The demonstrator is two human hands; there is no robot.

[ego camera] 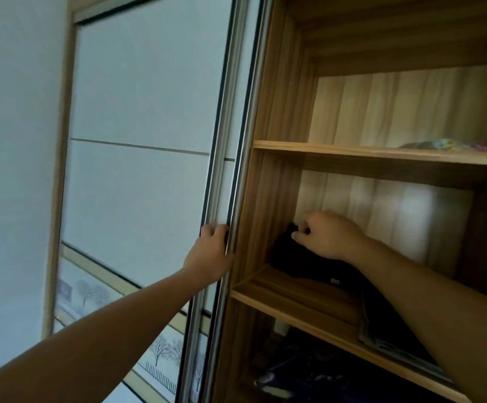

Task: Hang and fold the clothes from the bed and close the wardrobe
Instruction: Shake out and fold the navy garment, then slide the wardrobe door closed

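An open wooden wardrobe fills the right half of the view. My left hand (pixel 210 251) grips the metal edge of the white sliding door (pixel 225 181) at about shelf height. My right hand (pixel 326 235) reaches into the middle shelf (pixel 294 301) and pinches the top of a folded black garment (pixel 303 263) pushed against the left inner wall. My right forearm hides the garment's right part.
A grey folded cloth (pixel 393 347) lies at the shelf's front right. The upper shelf (pixel 352 151) holds colourful fabric (pixel 446 144) at the right. Dark blue clothing (pixel 318 370) sits in the compartment below. The door's lower panel (pixel 97 292) shows a winter tree print.
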